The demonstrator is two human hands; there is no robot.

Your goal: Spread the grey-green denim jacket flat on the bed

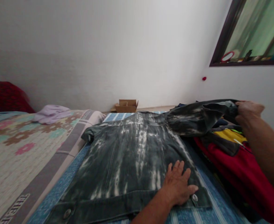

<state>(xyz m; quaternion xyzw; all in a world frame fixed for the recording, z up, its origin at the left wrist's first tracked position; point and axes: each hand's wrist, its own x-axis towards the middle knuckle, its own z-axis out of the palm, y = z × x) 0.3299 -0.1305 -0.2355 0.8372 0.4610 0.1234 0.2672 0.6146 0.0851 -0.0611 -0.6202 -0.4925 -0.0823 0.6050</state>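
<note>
A dark bleach-streaked denim jacket (127, 158) lies spread back-up on a blue striped bedsheet (221, 205). My left hand (179, 183) presses flat on the jacket's lower right hem, fingers apart, beside a metal button (195, 198). My right hand (248, 112) grips the cuff end of the jacket's right sleeve (197, 116), lifted above the bed at the right. The left sleeve (90, 133) is tucked near the jacket's upper left corner.
A heap of red, yellow and dark clothes (235, 158) lies at the right under the raised sleeve. A flowered mattress (22, 146) with a lilac cloth (50, 112) lies to the left. A small cardboard box (127, 105) sits by the wall. A window (256, 34) is upper right.
</note>
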